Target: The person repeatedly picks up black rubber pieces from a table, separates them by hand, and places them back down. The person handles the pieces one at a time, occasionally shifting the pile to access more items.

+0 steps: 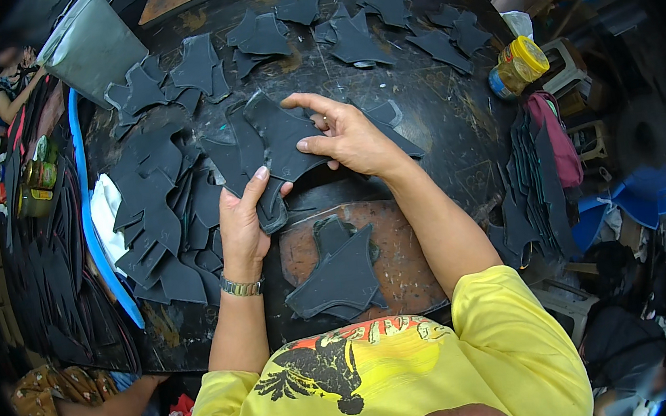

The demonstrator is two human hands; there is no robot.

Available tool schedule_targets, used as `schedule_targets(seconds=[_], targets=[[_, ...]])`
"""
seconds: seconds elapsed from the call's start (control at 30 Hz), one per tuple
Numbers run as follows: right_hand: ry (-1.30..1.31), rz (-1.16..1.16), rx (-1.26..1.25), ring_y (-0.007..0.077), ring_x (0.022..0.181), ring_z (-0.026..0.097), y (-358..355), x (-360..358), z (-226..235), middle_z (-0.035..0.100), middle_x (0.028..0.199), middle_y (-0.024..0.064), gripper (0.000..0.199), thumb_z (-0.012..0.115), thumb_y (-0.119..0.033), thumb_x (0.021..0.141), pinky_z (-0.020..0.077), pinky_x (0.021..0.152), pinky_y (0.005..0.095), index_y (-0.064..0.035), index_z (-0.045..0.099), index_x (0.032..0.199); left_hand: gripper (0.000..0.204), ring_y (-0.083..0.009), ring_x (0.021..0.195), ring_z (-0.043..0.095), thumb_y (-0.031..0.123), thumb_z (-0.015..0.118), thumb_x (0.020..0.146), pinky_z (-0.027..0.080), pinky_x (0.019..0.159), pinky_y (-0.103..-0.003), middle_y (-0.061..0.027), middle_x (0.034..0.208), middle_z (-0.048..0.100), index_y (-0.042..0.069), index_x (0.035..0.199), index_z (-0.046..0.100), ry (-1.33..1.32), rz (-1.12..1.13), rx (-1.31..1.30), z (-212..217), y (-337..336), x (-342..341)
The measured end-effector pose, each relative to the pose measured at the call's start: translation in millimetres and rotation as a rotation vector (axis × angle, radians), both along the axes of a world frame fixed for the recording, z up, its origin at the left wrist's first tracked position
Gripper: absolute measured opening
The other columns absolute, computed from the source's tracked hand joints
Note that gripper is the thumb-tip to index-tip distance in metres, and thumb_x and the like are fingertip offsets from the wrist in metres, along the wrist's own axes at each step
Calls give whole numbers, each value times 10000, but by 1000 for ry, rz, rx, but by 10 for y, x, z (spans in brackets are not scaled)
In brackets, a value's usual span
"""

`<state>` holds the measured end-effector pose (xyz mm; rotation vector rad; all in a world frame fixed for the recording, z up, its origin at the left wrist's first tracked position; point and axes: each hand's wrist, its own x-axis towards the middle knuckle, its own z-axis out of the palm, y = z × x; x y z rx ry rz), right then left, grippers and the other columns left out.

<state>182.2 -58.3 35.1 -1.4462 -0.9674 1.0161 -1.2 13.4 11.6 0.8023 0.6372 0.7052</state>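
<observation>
Fingers (257, 185) of two hands (358, 141) pinch at least one dark panel (281, 136) near one brown board (410, 244).

On the broad black table (456, 146), flat dark-grey cut pieces (155, 201) lie heaped at the left and in clusters along the far side. On the near side, more lie on a worn brown board (409, 240). A yellow-lidded clear jar (509, 79) sits at the right edge; a long blue strip (81, 177) lines the left.
</observation>
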Motion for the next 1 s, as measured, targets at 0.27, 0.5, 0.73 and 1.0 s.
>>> schedule_targets(seconds=[0.27, 0.5, 0.73, 1.0], targets=[[172, -240, 116, 24, 626, 510, 48, 59, -3, 527, 766, -26, 543, 619, 5, 842, 433, 453, 181, -139, 496, 1350, 272, -186, 845, 681, 60, 597, 931, 622, 709, -295, -118, 1049, 654, -32, 1180, 537, -28, -20, 2, 17, 5, -10], [79, -86, 28, 24, 628, 489, 15, 8, -3, 562, 862, -3, 535, 617, -2, 828, 435, 490, 174, -123, 521, 1340, 215, -187, 852, 684, 49, 594, 932, 625, 694, -300, -119, 1037, 662, -24, 1132, 561, -56, -26, -31, 8, 14, -19], [0, -42, -21, 24, 627, 470, 33, -19, 1, 552, 794, -37, 559, 652, -21, 820, 431, 531, 188, -138, 520, 1351, 219, -176, 786, 683, 51, 588, 931, 623, 675, -285, -111, 996, 663, -29, 1131, 551, -39, -21, -45, 17, -5, -13], [-88, -82, 36, 29, 638, 459, 8, -41, 36, 481, 740, -56, 483, 698, -83, 840, 448, 603, 184, -94, 564, 1304, 177, -163, 757, 678, 53, 602, 919, 619, 665, -286, -96, 956, 662, -12, 1080, 569, -62, -10, -9, 43, 1, -26]])
